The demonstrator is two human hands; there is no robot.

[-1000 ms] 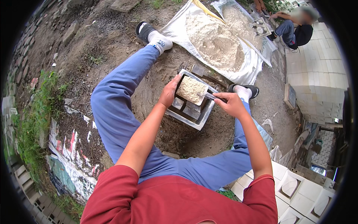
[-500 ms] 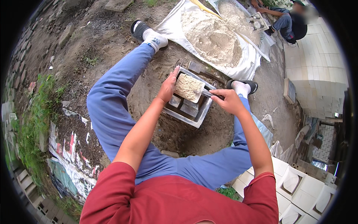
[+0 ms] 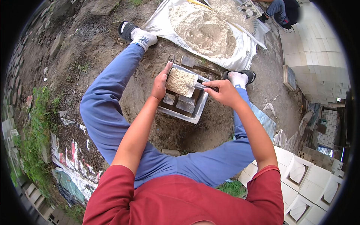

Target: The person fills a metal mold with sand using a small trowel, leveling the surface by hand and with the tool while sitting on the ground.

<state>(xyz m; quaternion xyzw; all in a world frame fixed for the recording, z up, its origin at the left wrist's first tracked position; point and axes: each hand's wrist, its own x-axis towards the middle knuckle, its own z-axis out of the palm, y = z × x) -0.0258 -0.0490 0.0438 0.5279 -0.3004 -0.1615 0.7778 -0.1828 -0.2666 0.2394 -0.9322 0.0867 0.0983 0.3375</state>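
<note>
Grey box (image 3: 193,120) on soil (image 3: 153,129), btwn wearer's legs (image 3: 103,99). Near rim in plain view; far L corner partly hidden by L hand (image 3: 160,82) and scoop (image 3: 199,85). Dark blocks (image 3: 186,104) inside: two seen nr near end, anything farther in covered. Scoop is over box's far half, blade loaded w/ pale powder (image 3: 181,81). Blade underside hidden; can't tell if it rests on anything.

Tool (image 3: 187,61) w/ flat head lies just beyond box. White sack (image 3: 245,56) past that, bearing pale heap (image 3: 204,30); top of both cut off. Co-worker (image 3: 277,11), upper R, also cut off; head out of view. Far R edge dark, detail unreadable.

Pose: L forearm reaches fwd, slightly R, from red sleeve (image 3: 118,187). L hand at box's L side, nr blade; fingers straight, close together, pointing away from wearer. Contact w/ rim or blade can't be confirmed. R elbow bent outward, forearm angled in to L; R hand (image 3: 224,92) back up, fingers clamped on scoop handle, tips partly hidden.
</note>
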